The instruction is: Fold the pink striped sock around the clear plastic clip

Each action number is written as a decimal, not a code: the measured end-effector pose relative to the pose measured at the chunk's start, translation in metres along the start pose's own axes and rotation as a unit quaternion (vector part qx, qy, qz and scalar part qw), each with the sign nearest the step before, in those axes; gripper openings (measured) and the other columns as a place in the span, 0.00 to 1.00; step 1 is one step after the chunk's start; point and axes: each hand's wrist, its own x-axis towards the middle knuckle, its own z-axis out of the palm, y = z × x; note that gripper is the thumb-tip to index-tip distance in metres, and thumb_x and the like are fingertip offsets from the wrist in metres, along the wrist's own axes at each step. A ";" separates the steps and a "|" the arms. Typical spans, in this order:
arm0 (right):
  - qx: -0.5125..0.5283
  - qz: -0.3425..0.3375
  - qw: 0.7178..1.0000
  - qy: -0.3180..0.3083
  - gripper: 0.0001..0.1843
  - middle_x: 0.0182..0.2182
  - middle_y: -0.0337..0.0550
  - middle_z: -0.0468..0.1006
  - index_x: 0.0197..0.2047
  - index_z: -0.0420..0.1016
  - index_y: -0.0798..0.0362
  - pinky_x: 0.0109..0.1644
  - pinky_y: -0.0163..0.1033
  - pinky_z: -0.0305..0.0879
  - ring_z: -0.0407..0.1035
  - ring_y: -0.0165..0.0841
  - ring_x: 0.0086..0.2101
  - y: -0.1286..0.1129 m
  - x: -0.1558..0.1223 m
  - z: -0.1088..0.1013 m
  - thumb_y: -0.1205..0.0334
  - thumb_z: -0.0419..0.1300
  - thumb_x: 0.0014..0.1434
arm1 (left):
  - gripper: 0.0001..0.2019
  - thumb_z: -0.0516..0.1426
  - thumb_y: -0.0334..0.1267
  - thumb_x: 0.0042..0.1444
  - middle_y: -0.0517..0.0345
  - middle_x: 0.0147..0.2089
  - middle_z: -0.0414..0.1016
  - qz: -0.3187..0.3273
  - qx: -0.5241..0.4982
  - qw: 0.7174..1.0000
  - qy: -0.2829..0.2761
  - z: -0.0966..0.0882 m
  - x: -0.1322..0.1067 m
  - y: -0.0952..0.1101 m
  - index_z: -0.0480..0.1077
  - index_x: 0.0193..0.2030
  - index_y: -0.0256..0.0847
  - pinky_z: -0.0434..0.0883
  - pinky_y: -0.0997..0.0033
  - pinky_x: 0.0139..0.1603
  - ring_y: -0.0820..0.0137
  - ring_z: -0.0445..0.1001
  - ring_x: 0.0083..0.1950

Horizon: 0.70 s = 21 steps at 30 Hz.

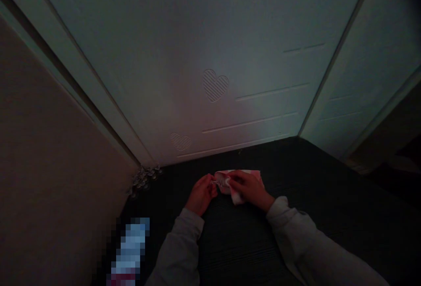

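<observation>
A small pink-and-white piece, perhaps cloth or a soft pouch (236, 198), lies low over the dark surface in the middle of the view. My left hand (201, 194) is closed at its left end, with the fingertips pinched together around a pale bit of it. From the right, my right hand (251, 190) grips the piece with thumb and fingers near a small whitish spot, covering much of its middle. One corner hangs below my right fingers, and a flat edge shows behind that hand. Dim light leaves the exact kind of thing unclear.
A white panel with carved hearts (215, 85) and grooves rises just behind the dark wood-grained surface (237, 251). To the left stand a brownish wall (49, 145) and a cluster of small grey things (144, 180). A pixelated pale-blue patch (130, 251) lies at lower left.
</observation>
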 end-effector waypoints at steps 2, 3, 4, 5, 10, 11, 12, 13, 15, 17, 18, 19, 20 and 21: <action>-0.013 -0.003 1.000 -0.005 0.10 0.31 0.43 0.75 0.36 0.71 0.55 0.37 0.39 0.64 0.69 0.34 0.33 0.000 0.000 0.000 0.60 0.54 0.53 | 0.12 0.59 0.43 0.46 0.65 0.18 0.61 0.001 0.006 1.000 -0.010 0.000 0.000 -0.001 0.66 0.29 0.36 0.53 0.80 0.18 0.81 0.58 0.18; -0.017 -0.003 1.000 -0.005 0.09 0.30 0.42 0.75 0.34 0.71 0.54 0.35 0.38 0.63 0.69 0.34 0.31 0.000 -0.001 0.001 0.59 0.54 0.53 | 0.12 0.59 0.43 0.46 0.65 0.18 0.61 0.003 0.011 1.000 -0.014 0.000 0.000 -0.001 0.66 0.29 0.35 0.53 0.79 0.18 0.81 0.57 0.18; -0.022 -0.003 1.000 -0.004 0.08 0.29 0.41 0.74 0.33 0.70 0.54 0.34 0.37 0.63 0.68 0.33 0.30 -0.001 -0.001 0.001 0.59 0.54 0.53 | 0.12 0.59 0.43 0.47 0.65 0.18 0.60 0.006 0.015 1.000 -0.018 0.000 0.000 -0.001 0.66 0.29 0.35 0.53 0.79 0.19 0.81 0.57 0.18; -0.026 -0.003 1.000 -0.004 0.08 0.28 0.41 0.74 0.32 0.70 0.54 0.33 0.37 0.63 0.68 0.32 0.30 -0.001 -0.001 0.001 0.59 0.54 0.53 | 0.12 0.59 0.43 0.47 0.65 0.19 0.60 0.007 0.017 1.000 -0.020 0.000 0.000 -0.001 0.66 0.29 0.35 0.53 0.79 0.19 0.81 0.57 0.19; -0.038 0.001 0.999 -0.008 0.07 0.26 0.40 0.71 0.30 0.67 0.55 0.31 0.36 0.60 0.66 0.32 0.28 0.000 -0.002 0.003 0.59 0.54 0.53 | 0.13 0.58 0.45 0.47 0.65 0.20 0.60 0.006 0.020 1.000 -0.020 0.003 -0.002 0.000 0.65 0.30 0.36 0.53 0.79 0.20 0.81 0.57 0.19; -0.037 0.001 0.999 -0.010 0.08 0.26 0.40 0.71 0.30 0.67 0.55 0.31 0.35 0.60 0.66 0.31 0.28 0.000 -0.002 0.003 0.59 0.54 0.54 | 0.12 0.58 0.44 0.48 0.65 0.20 0.59 0.005 0.018 1.000 -0.021 0.004 -0.002 0.000 0.65 0.29 0.36 0.53 0.79 0.20 0.80 0.57 0.20; -0.036 -0.001 0.999 -0.013 0.08 0.26 0.40 0.71 0.31 0.67 0.55 0.30 0.35 0.60 0.65 0.31 0.28 0.001 -0.002 0.004 0.59 0.54 0.54 | 0.12 0.57 0.44 0.48 0.65 0.19 0.59 0.000 0.015 1.000 -0.025 0.005 -0.002 0.001 0.65 0.29 0.36 0.54 0.79 0.20 0.80 0.57 0.20; -0.037 -0.004 0.999 -0.014 0.08 0.26 0.39 0.71 0.31 0.67 0.55 0.30 0.35 0.59 0.65 0.31 0.28 0.002 -0.002 0.005 0.59 0.53 0.54 | 0.12 0.57 0.44 0.49 0.66 0.19 0.58 -0.009 0.010 1.000 -0.028 0.005 -0.002 0.001 0.64 0.29 0.36 0.54 0.79 0.20 0.80 0.56 0.20; -0.047 -0.012 0.999 -0.022 0.09 0.26 0.39 0.71 0.32 0.68 0.55 0.31 0.35 0.59 0.65 0.31 0.27 0.003 -0.002 0.007 0.57 0.53 0.55 | 0.11 0.55 0.44 0.50 0.67 0.18 0.55 -0.033 0.000 0.999 -0.034 0.006 -0.001 0.001 0.63 0.28 0.37 0.54 0.79 0.20 0.80 0.55 0.19; -0.065 -0.027 0.997 -0.045 0.12 0.26 0.39 0.72 0.31 0.69 0.55 0.30 0.35 0.59 0.65 0.31 0.28 0.003 -0.002 0.007 0.56 0.51 0.57 | 0.11 0.54 0.44 0.50 0.68 0.16 0.52 -0.056 -0.003 0.998 -0.034 0.007 0.000 0.001 0.62 0.25 0.38 0.53 0.79 0.19 0.80 0.53 0.18; -0.075 -0.035 0.995 -0.058 0.14 0.26 0.40 0.72 0.30 0.70 0.55 0.30 0.35 0.58 0.65 0.31 0.28 0.002 -0.003 0.008 0.55 0.50 0.57 | 0.11 0.54 0.43 0.49 0.68 0.16 0.50 -0.062 -0.001 0.998 -0.030 0.007 0.000 0.001 0.61 0.24 0.38 0.52 0.79 0.19 0.80 0.52 0.17; -0.085 -0.043 0.993 -0.069 0.16 0.26 0.40 0.72 0.29 0.71 0.55 0.30 0.35 0.58 0.65 0.31 0.28 0.001 -0.003 0.008 0.55 0.49 0.58 | 0.11 0.54 0.43 0.49 0.69 0.16 0.49 -0.064 0.003 0.998 -0.025 0.007 0.001 0.001 0.60 0.23 0.38 0.52 0.79 0.19 0.80 0.52 0.17; -0.093 -0.051 0.991 -0.078 0.17 0.25 0.41 0.73 0.28 0.71 0.56 0.30 0.35 0.58 0.65 0.31 0.27 0.001 -0.003 0.008 0.55 0.48 0.58 | 0.11 0.53 0.43 0.49 0.69 0.16 0.48 -0.064 0.009 0.998 -0.020 0.008 0.001 0.000 0.60 0.23 0.39 0.51 0.79 0.19 0.80 0.51 0.17; -0.099 -0.058 0.990 -0.084 0.18 0.25 0.41 0.73 0.27 0.71 0.56 0.30 0.35 0.58 0.65 0.31 0.27 0.000 -0.004 0.008 0.55 0.47 0.59 | 0.11 0.53 0.43 0.48 0.69 0.16 0.47 -0.059 0.019 0.998 -0.014 0.008 0.001 -0.001 0.59 0.22 0.39 0.51 0.79 0.18 0.80 0.49 0.16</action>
